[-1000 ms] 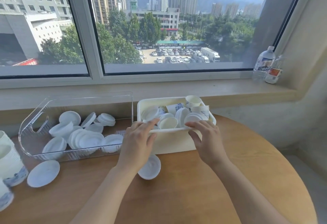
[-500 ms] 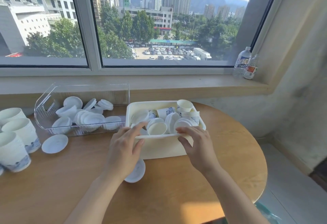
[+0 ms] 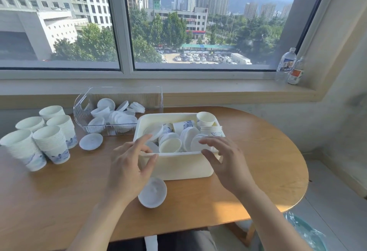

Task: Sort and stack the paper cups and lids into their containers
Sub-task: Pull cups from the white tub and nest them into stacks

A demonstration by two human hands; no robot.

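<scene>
Mid-frame, both hands, left (image 3: 131, 163) and right (image 3: 228, 163), hover spread-fingered at the near wall of a cream bin (image 3: 178, 166) of cups and lids on the table (image 3: 59, 201).

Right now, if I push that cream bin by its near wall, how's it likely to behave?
The cream bin would probably slide easily: it looks like thin plastic on a smooth wooden table, holding only paper cups and lids. It is wide and low, so tipping seems unlikely. The loose contents, like the upright cup stack in its far right corner, may shift or topple.
</scene>
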